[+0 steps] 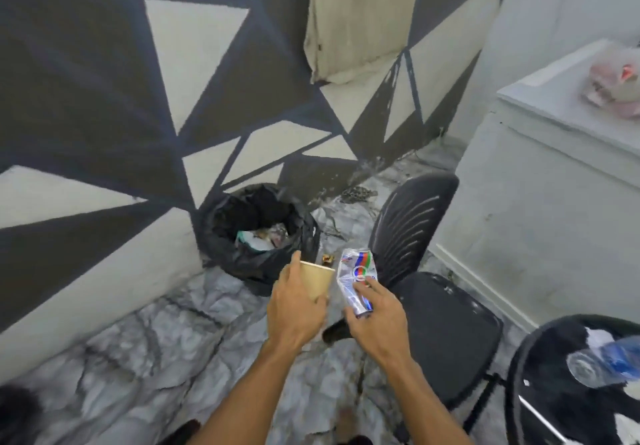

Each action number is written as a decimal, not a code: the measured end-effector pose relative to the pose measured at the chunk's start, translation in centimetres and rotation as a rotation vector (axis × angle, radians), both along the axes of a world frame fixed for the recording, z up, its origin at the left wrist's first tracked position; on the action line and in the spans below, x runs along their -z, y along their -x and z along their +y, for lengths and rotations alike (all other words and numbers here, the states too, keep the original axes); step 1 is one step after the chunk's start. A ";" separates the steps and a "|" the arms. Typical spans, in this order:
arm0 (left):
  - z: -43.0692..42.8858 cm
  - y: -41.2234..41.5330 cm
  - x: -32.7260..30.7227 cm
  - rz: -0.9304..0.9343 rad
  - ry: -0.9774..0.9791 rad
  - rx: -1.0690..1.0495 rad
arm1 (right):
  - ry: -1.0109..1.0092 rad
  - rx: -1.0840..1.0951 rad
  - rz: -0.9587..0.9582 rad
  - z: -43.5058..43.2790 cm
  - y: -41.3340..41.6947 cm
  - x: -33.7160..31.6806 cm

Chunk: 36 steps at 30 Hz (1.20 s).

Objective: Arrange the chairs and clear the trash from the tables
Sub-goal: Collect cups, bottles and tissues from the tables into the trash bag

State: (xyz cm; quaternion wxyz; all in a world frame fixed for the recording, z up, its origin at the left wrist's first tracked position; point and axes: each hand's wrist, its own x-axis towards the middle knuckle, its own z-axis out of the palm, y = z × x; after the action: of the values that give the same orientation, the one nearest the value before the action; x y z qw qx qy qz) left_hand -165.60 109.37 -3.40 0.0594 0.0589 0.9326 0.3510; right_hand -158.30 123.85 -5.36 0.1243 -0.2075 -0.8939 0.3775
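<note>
The fingers of the right hand are curled round a crushed drink can, gripping its lower end so the dented top points forward. The left hand grips a tan paper cup from the side, its mouth tilted up and away. Cup and can sit just beside each other, held out over the floor short of the bin.

The step in hand looks to be dropping both pieces in the bin. To do it well, both hands should travel forward until they are above the bin's opening before letting go, since its mouth is narrowed by the slack black liner. Whether the cup holds any liquid cannot be told, so keeping it upright until then is wise.

The bin stands against the painted wall and already holds pale scraps of rubbish at the bottom. To the right stands a black chair, and beyond it a round black bench carries a plastic bottle lying on its side, so more trash remains to clear.
</note>
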 end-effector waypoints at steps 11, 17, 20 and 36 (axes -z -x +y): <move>-8.3 16.2 2.8 -0.101 0.014 -0.335 | 0.102 -0.301 -0.165 -6.7 21.9 2.8; -7.5 29.8 4.0 -0.183 0.045 -0.376 | 0.136 -0.335 -0.253 -6.3 35.9 3.6; -7.0 36.9 3.7 -0.148 0.026 -0.395 | 0.067 -0.386 -0.254 -6.4 42.9 3.0; -5.5 35.7 3.6 -0.208 -0.064 -0.184 | 0.129 -0.289 -0.217 -4.4 42.0 0.4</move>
State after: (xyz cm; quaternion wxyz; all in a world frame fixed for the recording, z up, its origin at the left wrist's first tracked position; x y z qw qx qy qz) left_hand -201.27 103.88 -6.98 0.1215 -0.0620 0.9113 0.3886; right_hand -200.32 119.41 -5.76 -0.0418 -0.1241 -0.8964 0.4235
